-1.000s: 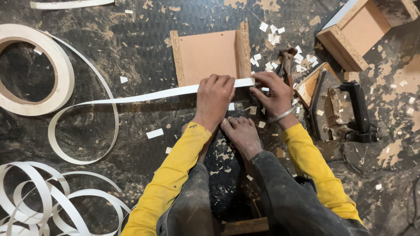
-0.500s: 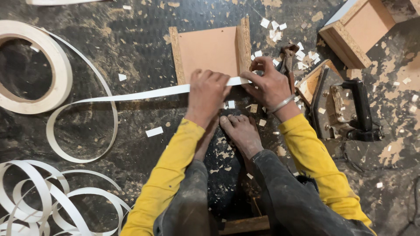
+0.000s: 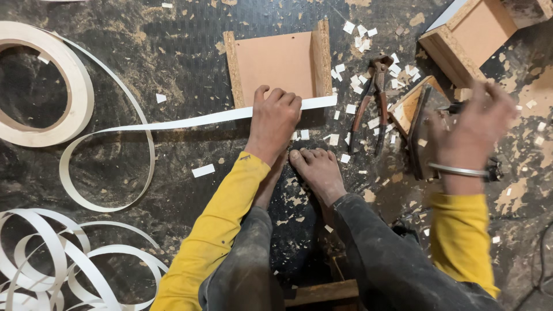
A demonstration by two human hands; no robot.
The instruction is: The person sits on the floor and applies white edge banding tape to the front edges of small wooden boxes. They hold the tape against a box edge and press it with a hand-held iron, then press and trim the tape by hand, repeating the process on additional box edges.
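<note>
Big white edge-banding roll (image 3: 40,86) at floor's left edge, its thin white strip (image 3: 190,122) running right. Left hand (image 3: 275,118) flat, pressing the strip on the front edge of the brown chipboard panel (image 3: 275,63). Rusty pincers (image 3: 371,98) beside it. Right hand (image 3: 472,129) raised, blurred; grip can't tell.

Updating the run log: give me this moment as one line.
left hand: pressing white edge-banding strip onto brown particleboard panel | right hand: blurred, over black tool | red-handled pincers: on floor

Dark floor (image 3: 173,52): edge-band roll (image 3: 43,86), board (image 3: 276,63), pincers (image 3: 371,98), offcuts (image 3: 203,170)
</note>
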